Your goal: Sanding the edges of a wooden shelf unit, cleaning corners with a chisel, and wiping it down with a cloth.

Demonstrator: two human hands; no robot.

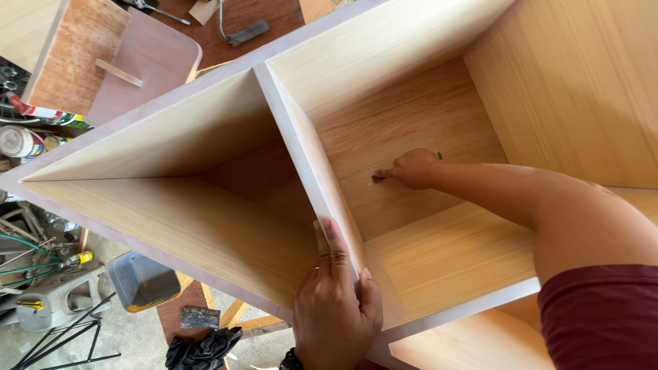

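Hands: left hand (337, 301) gripped the front edge of the upright divider panel (308, 164), fingers laid up along it and thumb on the other face; right hand (413, 168) reached deep into the right compartment, closed around a small dark tool (379, 178).
Tool: its tip rested on the back panel (411, 130), close to the divider's rear edge; what kind of tool it was could not be told.
Cabinet: pale wooden cabinet (171, 205) filled most of the view, its open front facing the camera, split by the divider into a left and a right compartment.
Surface: inner walls were light, straight-grained board; the back panel was darker, rougher plywood.
Room: workshop floor (130, 336) of grey concrete lay below the cabinet's lower left edge, with a grey tray (140, 279), a black cloth (202, 351) and metal rods (55, 346).
Upper left: spray cans (31, 140) sat near the cabinet's corner, beside a reddish board (147, 62).
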